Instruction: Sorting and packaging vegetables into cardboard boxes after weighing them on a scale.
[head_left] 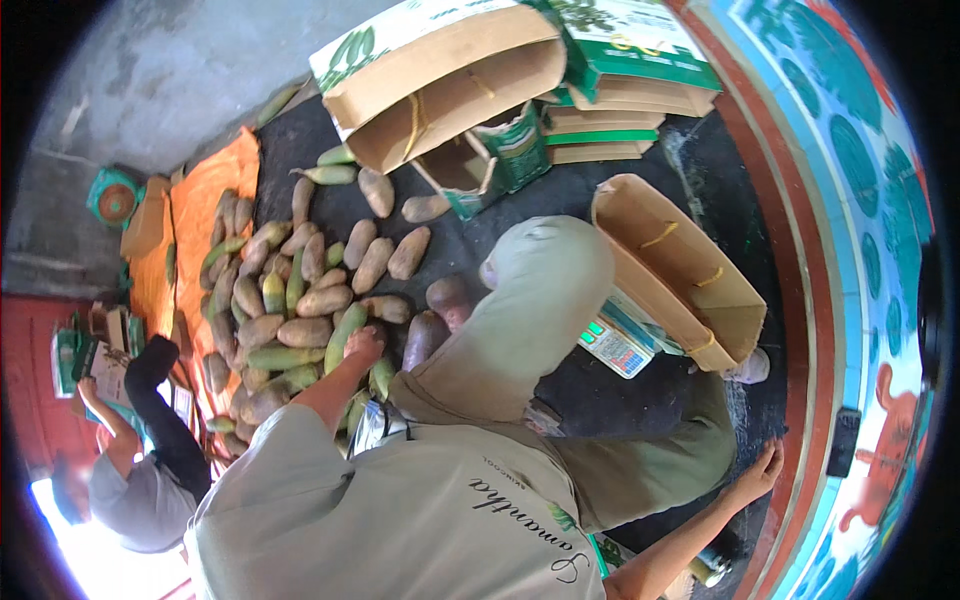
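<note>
My left hand (365, 342) reaches into a heap of large cucumbers, some with brown netted skin and some green. Its fingers are curled against a green cucumber (346, 330), and part of the grip is hidden. My right hand (757, 472) is out to the right by the red floor border, with its fingers stretched and nothing in it. A digital scale (622, 350) with a lit green display lies beyond my bent knee. Beside it, partly covering it, an open brown carton (690, 250) with yellow cord handles leans on its side.
Open printed cartons (450, 95) and stacked flat ones (605, 130) stand at the back. An orange sheet (215, 180) lies left of the heap, near a round green dial scale (115, 197). Another person (145, 490) sits at the far left. A painted wall (850, 160) bounds the right.
</note>
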